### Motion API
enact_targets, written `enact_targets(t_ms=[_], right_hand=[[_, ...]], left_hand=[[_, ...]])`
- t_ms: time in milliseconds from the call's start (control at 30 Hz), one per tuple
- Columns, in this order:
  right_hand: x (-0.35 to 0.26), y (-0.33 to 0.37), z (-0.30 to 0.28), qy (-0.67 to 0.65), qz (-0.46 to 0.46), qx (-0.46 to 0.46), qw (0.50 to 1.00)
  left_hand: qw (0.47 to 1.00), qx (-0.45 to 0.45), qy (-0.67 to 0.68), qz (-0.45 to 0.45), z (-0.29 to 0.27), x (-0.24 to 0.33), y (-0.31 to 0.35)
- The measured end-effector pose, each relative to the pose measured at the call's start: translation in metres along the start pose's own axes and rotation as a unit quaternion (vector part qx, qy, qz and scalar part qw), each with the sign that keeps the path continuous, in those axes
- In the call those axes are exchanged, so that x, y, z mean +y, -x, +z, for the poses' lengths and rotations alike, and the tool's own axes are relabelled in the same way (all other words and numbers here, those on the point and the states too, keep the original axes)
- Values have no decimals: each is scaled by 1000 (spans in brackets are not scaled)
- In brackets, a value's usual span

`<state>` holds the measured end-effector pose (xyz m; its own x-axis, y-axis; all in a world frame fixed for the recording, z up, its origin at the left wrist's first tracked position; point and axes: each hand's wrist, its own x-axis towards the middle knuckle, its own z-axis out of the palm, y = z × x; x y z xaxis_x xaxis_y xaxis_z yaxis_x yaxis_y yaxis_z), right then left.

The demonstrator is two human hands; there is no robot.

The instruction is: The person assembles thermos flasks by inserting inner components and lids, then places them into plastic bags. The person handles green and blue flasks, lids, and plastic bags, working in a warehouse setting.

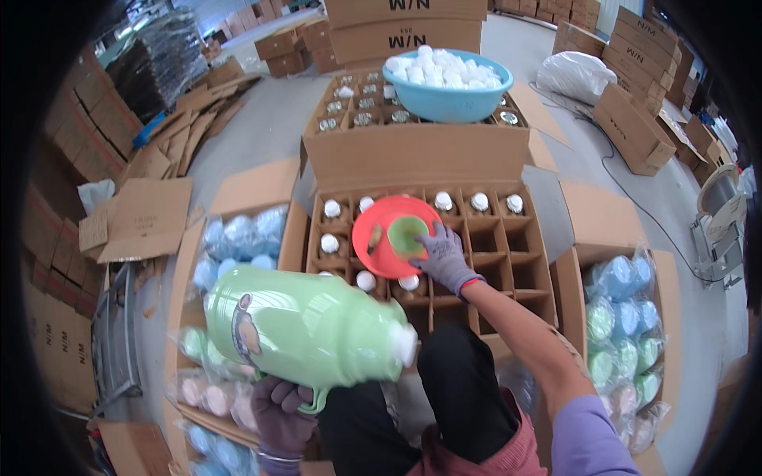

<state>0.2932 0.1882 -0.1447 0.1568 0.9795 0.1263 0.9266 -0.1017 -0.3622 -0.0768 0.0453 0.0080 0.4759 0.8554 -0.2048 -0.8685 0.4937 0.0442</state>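
While our left hand grips the green flask by its handle, just in front of the divided carton of white-capped bottles, our right hand closes its fingers on a green cup in the red bowl atop that carton; behind it, a blue basin holds white caps.

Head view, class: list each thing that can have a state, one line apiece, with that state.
Green thermos flask: on its side, held by left hand.
Green cap: gripped by right hand, on red plate.
Divided carton: open, partly filled.
Blue basin: full of white stoppers.
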Motion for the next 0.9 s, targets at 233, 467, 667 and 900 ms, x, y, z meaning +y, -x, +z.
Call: enact_targets(t_ms=[233,467,667,900], right_hand=[[-7,-16,4,72,-85,3,994],[-72,108,-167,-108,-387,227,887],[-78,157,-159,-638,50,155,753],[-52,123,-157,-679,63,-463,566]], left_hand=[[993,67,27,88,-25,0,-68],[999,-22,-40,8,-16,-19,-61],[951,49,-301,55,3,-80,-21],[237,-363,-870,235,35,-77,18]])
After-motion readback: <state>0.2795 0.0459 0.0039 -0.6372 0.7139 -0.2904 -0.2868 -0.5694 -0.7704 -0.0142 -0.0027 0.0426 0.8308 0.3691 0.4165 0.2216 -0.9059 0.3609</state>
